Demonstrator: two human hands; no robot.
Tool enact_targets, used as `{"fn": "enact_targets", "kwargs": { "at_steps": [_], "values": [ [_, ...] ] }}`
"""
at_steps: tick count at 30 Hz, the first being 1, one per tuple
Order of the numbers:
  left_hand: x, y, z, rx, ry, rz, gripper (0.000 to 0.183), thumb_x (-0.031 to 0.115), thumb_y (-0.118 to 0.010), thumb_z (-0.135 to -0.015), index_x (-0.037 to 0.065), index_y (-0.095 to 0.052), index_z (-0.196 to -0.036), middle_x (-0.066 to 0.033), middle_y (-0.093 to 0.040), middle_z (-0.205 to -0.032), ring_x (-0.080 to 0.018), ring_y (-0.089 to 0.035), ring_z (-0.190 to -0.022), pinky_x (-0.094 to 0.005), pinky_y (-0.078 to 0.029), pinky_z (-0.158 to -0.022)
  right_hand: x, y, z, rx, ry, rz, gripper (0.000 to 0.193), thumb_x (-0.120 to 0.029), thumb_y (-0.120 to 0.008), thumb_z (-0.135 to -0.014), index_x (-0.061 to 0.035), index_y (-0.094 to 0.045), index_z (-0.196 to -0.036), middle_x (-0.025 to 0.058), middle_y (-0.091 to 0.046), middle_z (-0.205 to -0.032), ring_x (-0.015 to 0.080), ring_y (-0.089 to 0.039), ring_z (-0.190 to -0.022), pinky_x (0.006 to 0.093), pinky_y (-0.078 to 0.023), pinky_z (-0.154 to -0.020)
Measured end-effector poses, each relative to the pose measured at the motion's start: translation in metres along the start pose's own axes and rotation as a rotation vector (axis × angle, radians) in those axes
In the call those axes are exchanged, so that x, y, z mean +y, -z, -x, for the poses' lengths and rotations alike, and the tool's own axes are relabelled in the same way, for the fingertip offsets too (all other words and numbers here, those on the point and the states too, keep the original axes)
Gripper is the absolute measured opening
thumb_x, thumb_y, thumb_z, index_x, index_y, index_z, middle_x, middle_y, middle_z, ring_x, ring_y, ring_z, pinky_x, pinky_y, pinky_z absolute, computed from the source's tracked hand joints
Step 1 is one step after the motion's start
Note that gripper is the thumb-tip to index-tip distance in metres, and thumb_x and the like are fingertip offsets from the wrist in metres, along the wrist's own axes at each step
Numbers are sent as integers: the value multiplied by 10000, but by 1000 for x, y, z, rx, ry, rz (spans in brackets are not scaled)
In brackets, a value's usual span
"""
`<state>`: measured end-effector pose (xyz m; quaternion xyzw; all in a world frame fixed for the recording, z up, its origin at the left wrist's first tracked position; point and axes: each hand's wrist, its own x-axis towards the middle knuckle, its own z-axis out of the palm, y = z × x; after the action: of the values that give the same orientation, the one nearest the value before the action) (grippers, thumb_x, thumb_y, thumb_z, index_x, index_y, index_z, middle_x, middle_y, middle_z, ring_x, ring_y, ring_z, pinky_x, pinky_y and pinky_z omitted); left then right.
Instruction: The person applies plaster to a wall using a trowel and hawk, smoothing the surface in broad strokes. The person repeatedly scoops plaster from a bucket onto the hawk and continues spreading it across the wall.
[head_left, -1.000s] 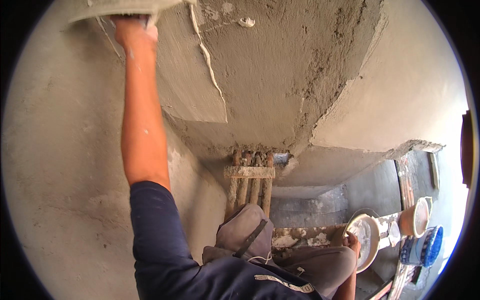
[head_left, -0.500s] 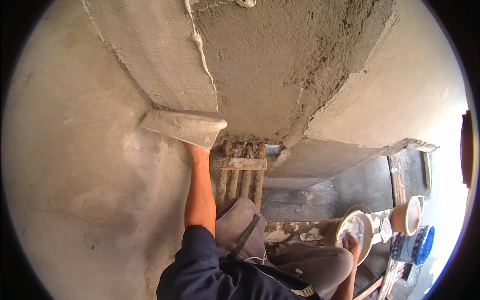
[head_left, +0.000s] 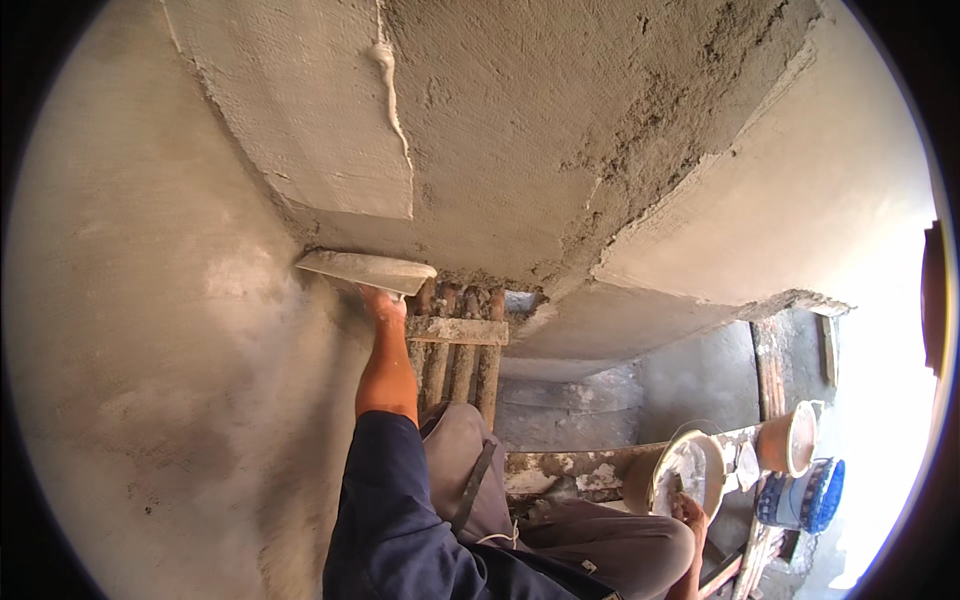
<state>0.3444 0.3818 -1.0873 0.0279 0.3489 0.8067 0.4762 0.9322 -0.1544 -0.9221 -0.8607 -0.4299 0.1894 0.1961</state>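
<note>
My left hand [head_left: 384, 303] is closed on a plastering trowel [head_left: 368, 268], a wide, pale, plaster-smeared blade. The trowel is up by the wall, just below a fresh strip of pale plaster [head_left: 290, 130] with a raised ridge of wet plaster on its right edge. Most of my left fingers are hidden behind the blade. At the lower right, my right hand [head_left: 690, 512] is at the rim of a bucket [head_left: 722, 470] of whitish wet plaster. Its fingers are curled round a small dark thing that I cannot make out.
Rough grey render [head_left: 500, 130] covers the surface ahead. Wooden poles with a crosspiece [head_left: 460, 331] stand before my knees. A plaster-spattered plank [head_left: 560, 465] runs rightward past the bucket. Beyond are an orange-brown bucket [head_left: 775, 445] and a blue-and-white bucket [head_left: 790, 500].
My left hand and the trowel have come down off the plaster strip, and the blade now appears more edge-on. My right hand has drawn toward the bucket's near rim. The view has shifted slightly.
</note>
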Motion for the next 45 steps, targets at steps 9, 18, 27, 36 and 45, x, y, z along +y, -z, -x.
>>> {"fn": "enact_targets", "kwargs": {
  "at_steps": [9,18,27,36,45],
  "values": [
    [25,-38,-4,225,84,-106,886,656,-482,-901,14,-275,-1474,-143,-468,-1313,-270,-492,-995,-446,-432,-935,-27,7,23,-8,-92,-84,366,-190,-731,-836,-27,-659,-1156,140,-684,-869,220,-642,-720,328,-491,-608],
    [93,-119,25,279,7,-209,970,643,-471,-919,-107,-160,-1449,-248,-451,-1304,-310,-520,-950,-456,-463,-902,-105,9,14,-5,28,-3,363,-204,-703,-857,5,-656,-1151,155,-699,-913,213,-656,-824,342,-511,-735],
    [170,-209,25,125,-147,-307,799,519,-428,-988,-189,-261,-1318,-290,-524,-1204,-378,-604,-1015,-504,-557,-888,-92,-10,-13,-11,167,123,299,-231,-665,-828,-112,-700,-1100,160,-666,-917,349,-653,-853,435,-495,-783],
    [258,-263,-15,122,-880,-1655,713,244,-710,-836,-104,-341,-1337,-225,-663,-1013,-279,-690,-906,-372,-563,-782,-116,-19,-10,-4,195,-3,286,-145,-661,-820,-100,-697,-1100,154,-667,-841,314,-671,-758,400,-503,-726],
    [337,-425,95,-234,-425,-126,633,411,-471,-997,-123,-359,-1317,-216,-463,-1243,-315,-603,-908,-460,-592,-766,-101,-42,-7,-5,121,-175,313,-159,-681,-864,-27,-664,-1148,144,-702,-884,203,-683,-807,330,-526,-736]
  ]
}}
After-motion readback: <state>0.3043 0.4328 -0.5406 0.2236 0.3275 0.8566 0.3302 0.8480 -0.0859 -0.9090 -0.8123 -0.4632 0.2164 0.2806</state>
